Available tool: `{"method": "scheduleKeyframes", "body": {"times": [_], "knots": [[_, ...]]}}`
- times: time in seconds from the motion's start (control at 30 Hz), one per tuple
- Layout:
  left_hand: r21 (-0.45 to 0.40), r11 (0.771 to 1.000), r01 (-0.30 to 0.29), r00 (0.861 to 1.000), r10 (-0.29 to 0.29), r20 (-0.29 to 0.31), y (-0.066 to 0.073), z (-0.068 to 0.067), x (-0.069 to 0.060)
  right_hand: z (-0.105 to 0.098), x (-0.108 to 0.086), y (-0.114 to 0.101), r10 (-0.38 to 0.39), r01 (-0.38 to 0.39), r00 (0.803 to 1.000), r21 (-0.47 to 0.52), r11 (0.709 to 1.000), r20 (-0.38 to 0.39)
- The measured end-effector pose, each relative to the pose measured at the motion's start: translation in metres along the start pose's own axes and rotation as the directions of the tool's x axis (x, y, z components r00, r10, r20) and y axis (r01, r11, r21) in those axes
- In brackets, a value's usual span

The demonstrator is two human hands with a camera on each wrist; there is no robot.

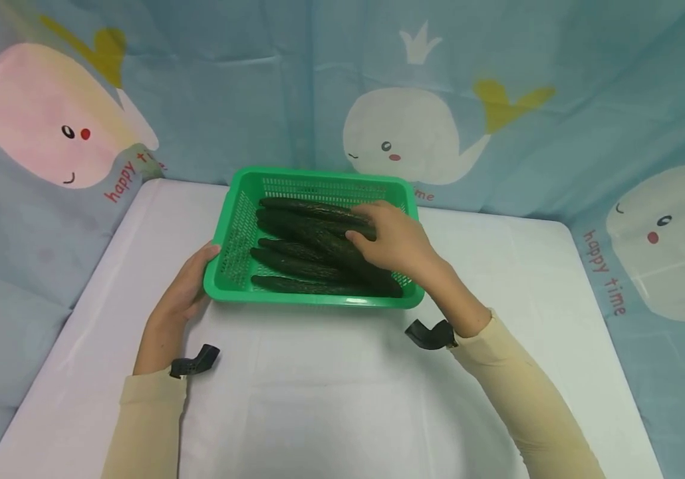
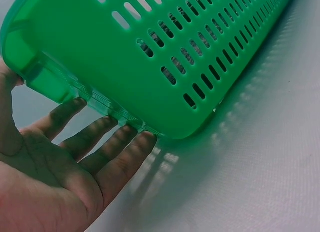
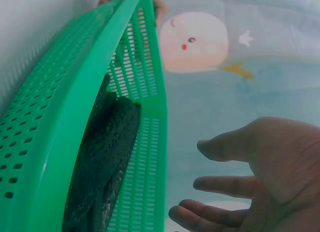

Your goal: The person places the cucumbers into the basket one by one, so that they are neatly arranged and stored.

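Note:
A green plastic basket (image 1: pixel 318 301) with slotted walls stands on the white-covered table, holding several dark green cucumbers (image 1: pixel 294 266). They lie lengthwise, some slanting over others. At the basket's left end, my left hand (image 1: pixel 189 283) holds the rim. In the left wrist view, the left hand's fingertips (image 2: pixel 147 137) touch the outside of the end wall; its thumb tip is hidden. Over the right part of the cucumbers hovers my right hand (image 1: pixel 399 239), fingers spread loosely. The right wrist view shows this right hand (image 3: pixel 265 187) holding nothing, apart from the cucumbers (image 3: pixel 110 162).
A blue curtain (image 1: pixel 282 113) printed with whales hangs behind the table and at both sides. The basket sits close to the back edge. White tablecloth (image 1: pixel 318 399) stretches in front of it. Each wrist wears a small black camera mount (image 1: pixel 432 334).

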State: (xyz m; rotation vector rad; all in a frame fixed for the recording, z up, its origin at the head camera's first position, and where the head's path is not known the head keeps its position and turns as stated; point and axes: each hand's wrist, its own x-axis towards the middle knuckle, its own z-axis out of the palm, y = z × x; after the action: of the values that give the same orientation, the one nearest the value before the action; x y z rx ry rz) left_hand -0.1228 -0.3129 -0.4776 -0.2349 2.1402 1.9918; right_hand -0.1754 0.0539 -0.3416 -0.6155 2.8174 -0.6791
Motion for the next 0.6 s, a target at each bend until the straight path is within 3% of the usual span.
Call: {"method": "scheduleKeyframes", "body": {"times": [0.2,0.37,0.6], "knots": [[0.008,1.000,0.013,1.000,-0.014,0.022,0.001,-0.001,-0.001,-0.006,-0.015,0.008,0.028,-0.028,1.000,0.069,0.997,-0.008],[0.017,1.000,0.003,1.000,-0.003,0.028,0.000,-0.002,0.000,-0.009,-0.027,0.019,0.032,-0.024,0.998,0.122,0.992,-0.061],[-0.003,1.000,0.008,1.000,-0.008,0.027,0.003,-0.001,-0.001,-0.006,-0.043,0.044,0.040,0.003,0.988,0.280,0.960,-0.148]]}}
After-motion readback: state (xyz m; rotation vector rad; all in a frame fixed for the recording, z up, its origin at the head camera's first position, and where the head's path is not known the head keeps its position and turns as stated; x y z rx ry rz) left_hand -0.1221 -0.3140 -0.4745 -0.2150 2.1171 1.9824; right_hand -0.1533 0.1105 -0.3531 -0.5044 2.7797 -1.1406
